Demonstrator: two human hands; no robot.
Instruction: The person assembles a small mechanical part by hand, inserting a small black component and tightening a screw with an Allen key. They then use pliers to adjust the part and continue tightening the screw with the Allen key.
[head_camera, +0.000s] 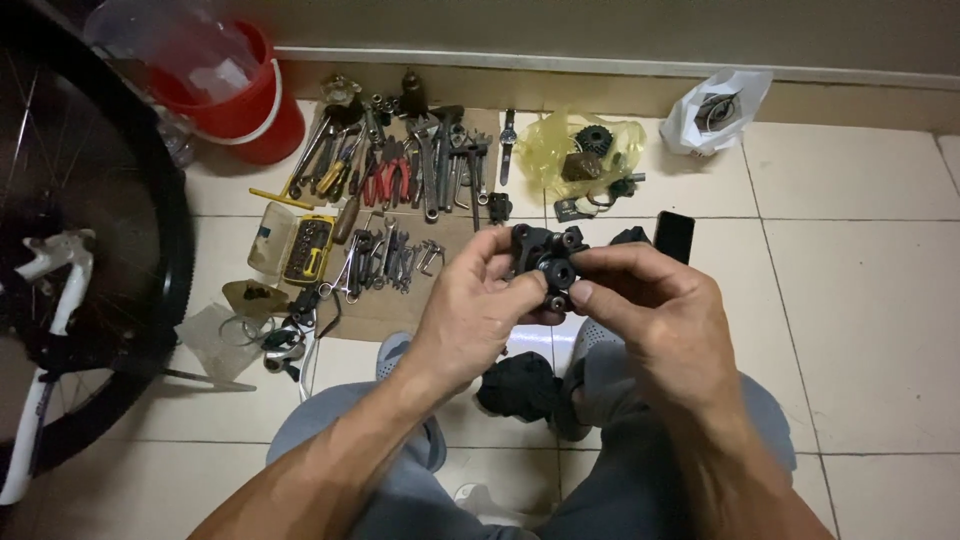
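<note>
While both hands work: a seated person holds a small black metal part (548, 265), with round bolt heads and a dark bore, up over the knees.
Left hand (478, 305): fingers curled shut on the part's left side, thumb pressed near its lower bolt.
Right hand (640, 295): closed on the part's right side, thumb and forefinger pinching at its centre.
Progress: the part is off the floor and in hand; judging by the pinch, a fitting on it is being handled. I cannot tell whether it is going on or coming off.
Floor (860, 300): pale tiles; spanners, pliers and hex keys (400, 180) lie spread on cardboard well beyond the hands.
Red bucket (245, 100): stands by the wall; clear plastic covers its mouth, contents hidden.
Bit case (295, 245): open, yellow tray filled with small bits.
Yellow bag (585, 145): open, holds a dark toothed cog and small parts.
White bag (715, 110): near the wall, something dark inside, unclear.
Bicycle wheel (120, 200): at far left.
</note>
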